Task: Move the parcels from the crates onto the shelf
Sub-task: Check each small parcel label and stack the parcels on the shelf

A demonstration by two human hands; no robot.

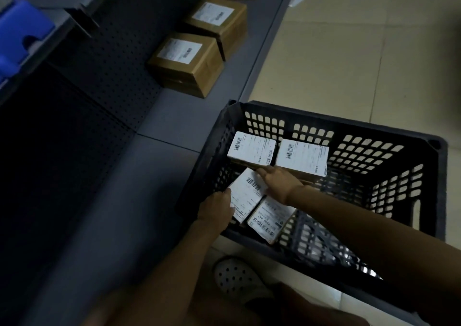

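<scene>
Both arms reach down into the black crate (349, 131) beside the shelf (174, 116). The left hand (217, 209) and right hand (280, 182) hold one tilted parcel (247, 193) by its two sides, fingers curled on the edges, among three other parcels

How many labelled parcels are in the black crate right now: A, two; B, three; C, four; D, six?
C: the black crate holds four labelled parcels, two at the back and two in front.
</scene>
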